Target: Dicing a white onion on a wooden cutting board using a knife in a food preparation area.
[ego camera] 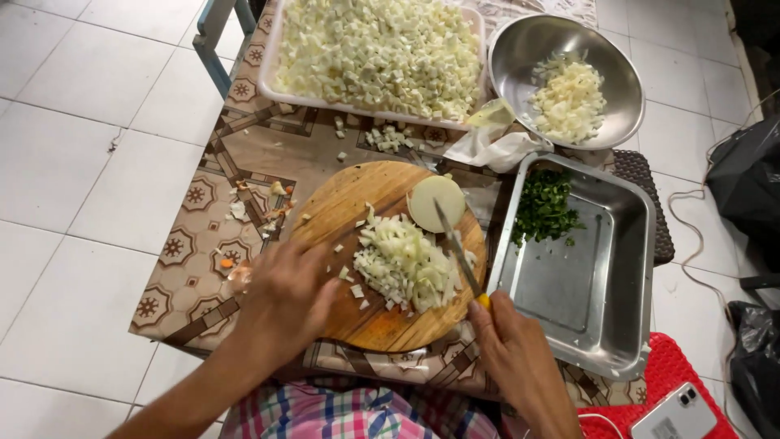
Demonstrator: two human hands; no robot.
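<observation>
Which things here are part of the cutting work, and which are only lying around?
In use: right hand with knife, left hand on round wooden board, chopped onion pile, onion half.

Lying about: phone, black bags, crumpled cloth.

The white tray of diced pieces (276,49) is cut off by the top edge. The phone (674,415) and the red mat (650,382) run past the bottom edge. The right hand (516,358) hides the knife handle (483,301). The left hand (284,297) covers the round cutting board's (382,321) left rim. The black bags (747,179) leave the right edge.
</observation>
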